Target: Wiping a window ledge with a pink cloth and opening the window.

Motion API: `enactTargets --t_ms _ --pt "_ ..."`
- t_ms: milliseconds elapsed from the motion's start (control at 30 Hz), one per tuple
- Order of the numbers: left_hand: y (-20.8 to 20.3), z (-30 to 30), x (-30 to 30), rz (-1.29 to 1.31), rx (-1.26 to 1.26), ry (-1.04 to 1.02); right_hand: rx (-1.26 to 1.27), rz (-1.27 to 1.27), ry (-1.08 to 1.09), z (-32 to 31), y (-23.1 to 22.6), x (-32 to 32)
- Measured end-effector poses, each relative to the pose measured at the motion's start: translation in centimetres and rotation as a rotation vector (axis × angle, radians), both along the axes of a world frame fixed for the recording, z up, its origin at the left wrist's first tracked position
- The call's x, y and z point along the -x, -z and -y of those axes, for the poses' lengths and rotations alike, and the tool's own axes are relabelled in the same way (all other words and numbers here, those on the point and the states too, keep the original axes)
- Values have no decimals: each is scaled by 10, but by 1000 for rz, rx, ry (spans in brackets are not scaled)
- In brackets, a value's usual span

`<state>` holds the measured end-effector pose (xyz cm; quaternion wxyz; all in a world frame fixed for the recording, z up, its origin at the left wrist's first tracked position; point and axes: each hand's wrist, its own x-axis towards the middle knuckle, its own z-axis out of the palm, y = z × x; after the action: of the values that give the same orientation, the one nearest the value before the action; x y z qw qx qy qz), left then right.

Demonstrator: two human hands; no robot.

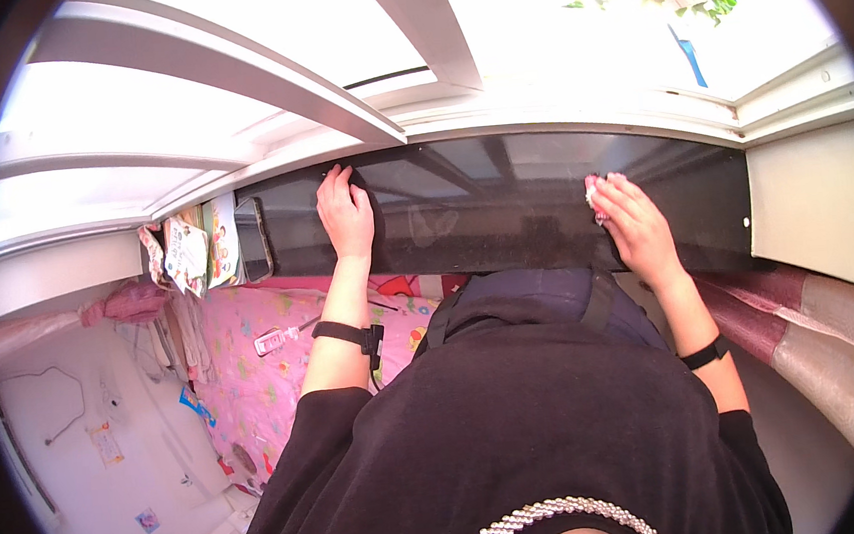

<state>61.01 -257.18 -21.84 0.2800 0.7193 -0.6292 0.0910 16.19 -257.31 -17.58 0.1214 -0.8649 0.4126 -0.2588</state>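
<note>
A glossy black windowsill (505, 236) stretches across in front of me, with a pale smeared patch left of its middle. My left hand (347, 213) rests on its left half, fingers stretched toward the window side, holding nothing. On the right half, my right hand (634, 226) presses a small crumpled pink-and-white wad (595, 201) against the surface. Most of the wad is hidden under my fingers, so I cannot tell whether it is cloth or tissue.
A phone (256, 238) and several booklets (207, 246) stand at the sill's left end. White window frames (576, 115) border the far side. Below left is a pink patterned bed (255, 371) with a small bottle (274, 340). A curtain (802, 318) hangs at right.
</note>
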Motion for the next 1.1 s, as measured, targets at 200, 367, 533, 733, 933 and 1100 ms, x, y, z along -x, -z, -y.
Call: enactTargets --t_ms 200,367,533,733,933,1100 --pt "-2 1 4 8 -6 5 5 -32 75 -17 -2 2" --pt "-1 1 1 34 -15 9 61 -24 204 11 6 -7" --pt "-1 1 0 13 -26 35 98 -3 340 28 8 -14" --pt "0 -3 -1 -14 -38 50 65 -35 420 -18 12 -17" --pt "1 0 -3 -20 -45 65 82 -77 442 -30 9 -15" --pt "0 -1 -3 -18 -47 71 100 -47 393 -7 16 -7"
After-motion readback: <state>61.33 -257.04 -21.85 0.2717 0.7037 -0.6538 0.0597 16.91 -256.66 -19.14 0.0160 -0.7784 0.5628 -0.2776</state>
